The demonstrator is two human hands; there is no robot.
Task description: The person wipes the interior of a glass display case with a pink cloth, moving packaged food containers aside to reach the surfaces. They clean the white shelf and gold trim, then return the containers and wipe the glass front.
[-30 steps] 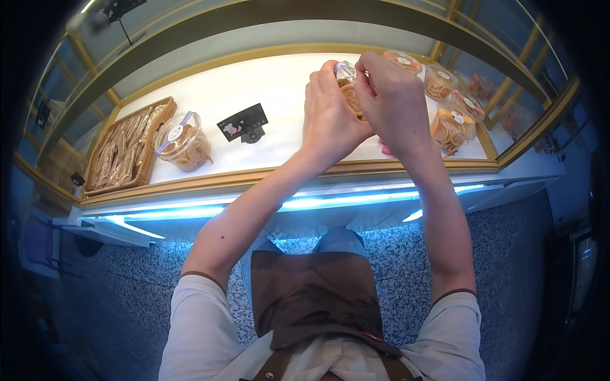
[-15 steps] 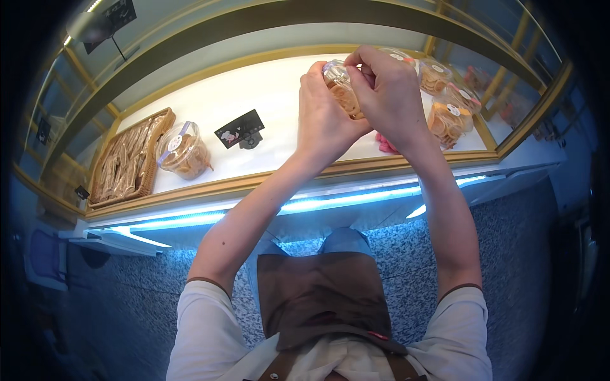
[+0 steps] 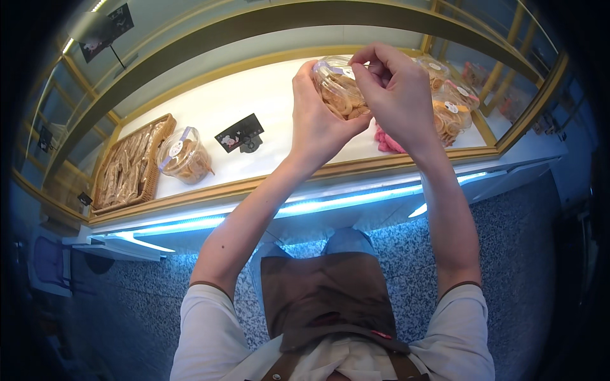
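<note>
A clear plastic tub of golden-brown, cookie-like snacks is up in front of me, over the white shelf of the display case. Wrapped round its left side and underside is my left hand. My right hand is at the tub's upper right edge, thumb and forefinger pinched close to the lid. Whatever lies between those fingertips is too small to make out. Part of the tub is hidden behind my right hand. A bright pink thing lies on the shelf beneath my right wrist.
To the left are a wicker tray of wrapped sticks, another snack tub and a black sign. Several more tubs crowd the right end. A wooden rail edges the shelf in front; a curved bar crosses above.
The tub has turned and come slightly left, showing more of its side and contents. My right hand has shifted a little to the right, still pinching near the lid.
</note>
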